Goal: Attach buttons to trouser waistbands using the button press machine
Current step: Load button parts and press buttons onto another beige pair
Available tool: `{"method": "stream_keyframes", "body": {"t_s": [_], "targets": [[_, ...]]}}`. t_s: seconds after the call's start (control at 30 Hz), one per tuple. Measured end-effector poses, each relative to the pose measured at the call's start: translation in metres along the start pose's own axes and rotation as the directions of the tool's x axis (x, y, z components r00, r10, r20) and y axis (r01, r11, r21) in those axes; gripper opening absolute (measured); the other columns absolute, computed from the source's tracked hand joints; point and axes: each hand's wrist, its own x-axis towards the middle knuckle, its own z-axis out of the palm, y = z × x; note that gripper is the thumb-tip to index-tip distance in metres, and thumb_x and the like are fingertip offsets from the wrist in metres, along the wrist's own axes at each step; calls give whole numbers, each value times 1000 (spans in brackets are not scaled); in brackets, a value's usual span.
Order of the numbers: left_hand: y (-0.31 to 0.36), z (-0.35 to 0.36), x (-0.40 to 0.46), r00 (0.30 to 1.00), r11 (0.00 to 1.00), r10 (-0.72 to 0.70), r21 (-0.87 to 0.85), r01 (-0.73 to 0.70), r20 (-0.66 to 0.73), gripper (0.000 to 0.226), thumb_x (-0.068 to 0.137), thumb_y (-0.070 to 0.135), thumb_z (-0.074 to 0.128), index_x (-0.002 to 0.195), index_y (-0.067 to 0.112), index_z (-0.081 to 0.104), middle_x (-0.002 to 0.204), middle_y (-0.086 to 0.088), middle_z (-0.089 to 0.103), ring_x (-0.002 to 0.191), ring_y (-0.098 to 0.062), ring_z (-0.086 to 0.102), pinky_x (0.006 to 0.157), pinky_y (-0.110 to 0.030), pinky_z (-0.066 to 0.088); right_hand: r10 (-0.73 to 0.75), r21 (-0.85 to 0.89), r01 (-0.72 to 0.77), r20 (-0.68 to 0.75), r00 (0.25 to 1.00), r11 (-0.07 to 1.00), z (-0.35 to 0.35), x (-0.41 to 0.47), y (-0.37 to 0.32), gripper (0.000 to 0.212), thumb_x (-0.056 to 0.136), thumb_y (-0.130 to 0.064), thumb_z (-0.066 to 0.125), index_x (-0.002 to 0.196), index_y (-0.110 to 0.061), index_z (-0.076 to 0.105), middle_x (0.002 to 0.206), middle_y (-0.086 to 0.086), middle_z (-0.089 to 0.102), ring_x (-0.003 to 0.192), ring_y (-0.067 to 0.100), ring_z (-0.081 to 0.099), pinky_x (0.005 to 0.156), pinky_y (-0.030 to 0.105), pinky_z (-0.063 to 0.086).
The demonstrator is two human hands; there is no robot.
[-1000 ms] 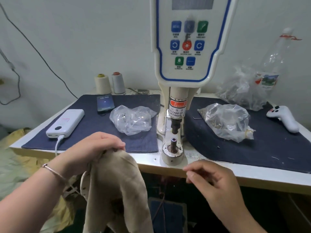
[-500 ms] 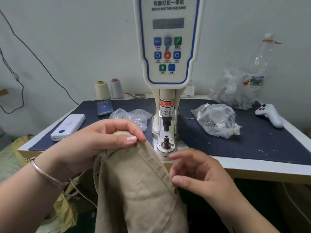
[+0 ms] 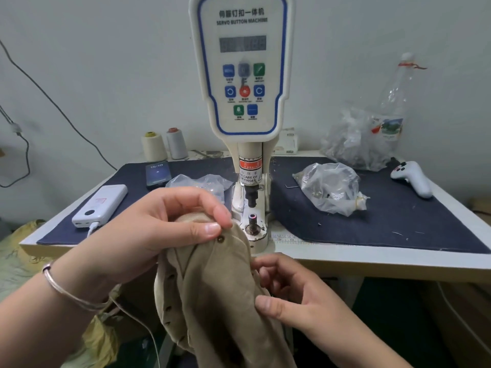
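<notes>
Both hands hold one pair of khaki trousers [image 3: 220, 301] at the bench's front edge: left hand [image 3: 170, 229] pinches the waistband near one button [image 3: 221, 238], right hand [image 3: 289, 290] grips its side, before one button machine [image 3: 243, 102].

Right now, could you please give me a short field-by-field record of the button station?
left hand: pinches the waistband edge of the khaki trousers beside a dark button
right hand: grips the trousers' right edge
button press machine: upright; lower die uncovered
trousers position: in front of the die, not under the punch
table: button bags, power bank, phone
</notes>
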Motion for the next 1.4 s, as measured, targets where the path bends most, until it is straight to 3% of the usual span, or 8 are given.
{"method": "stream_keyframes", "body": {"t_s": [0.23,0.33,0.43,0.7,0.8,0.97,1.23,1.4], "targets": [[4,-4,-3,998,968,-47,249,38,33,19,70,26,83,87,18,78,94,-23,69,87,-29,66,79,-30,56,-27,23,27,22,999,999,-3,2,-4,20,68,-26,79,70,-24,59,84,10,48,77,24,38,74,37,30],[9,-5,-5,993,809,-61,587,-12,104,20,84,20,70,96,34,78,98,-2,71,90,-33,68,83,-49,56,-77,64,78,-16,997,995,-10,-2,-9,20,67,-26,77,67,-23,57,75,7,50,72,21,42,69,31,32],[6,8,-4,993,670,-59,742,-39,106,46,83,8,58,99,48,75,96,10,63,77,-21,62,71,-31,52,-153,38,156,-67,986,987,-15,-3,-17,16,75,-15,72,70,-19,57,68,-2,55,65,9,48,60,20,38],[-4,24,-1,994,778,-46,627,-27,99,20,82,40,78,102,41,73,93,15,62,96,-6,61,81,-7,41,-253,-97,242,-128,959,965,-23,-4,-35,12,70,-13,75,76,-17,67,68,-3,62,64,2,54,61,12,41],[-7,28,3,995,841,-6,539,-49,100,9,85,31,78,91,34,72,81,-21,60,71,-13,51,80,-1,40,-201,62,205,-73,977,977,-31,-8,-36,18,61,-15,84,69,-15,69,66,-1,59,63,8,53,60,16,43],[-11,16,6,979,897,-78,442,-14,190,16,83,26,75,97,30,81,79,11,59,78,-3,60,77,-8,42,-162,174,166,-35,986,971,-36,-10,-37,21,60,-21,87,66,-12,70,65,8,52,64,16,47,61,20,41],[-29,28,9,952,902,-190,427,73,239,14,72,41,83,70,29,75,87,11,45,82,-8,50,74,-21,42,-183,83,191,-102,978,978,-22,2,-41,9,74,-12,72,74,-20,70,65,-4,59,60,7,52,59,14,42],[-45,23,7,981,993,-108,-26,114,162,23,78,33,78,71,15,67,115,0,63,101,-19,62,87,-26,49,-34,98,28,58,998,995,-41,9,-33,24,73,-9,75,95,-18,70,84,5,64,73,15,53,67,19,47]]}}
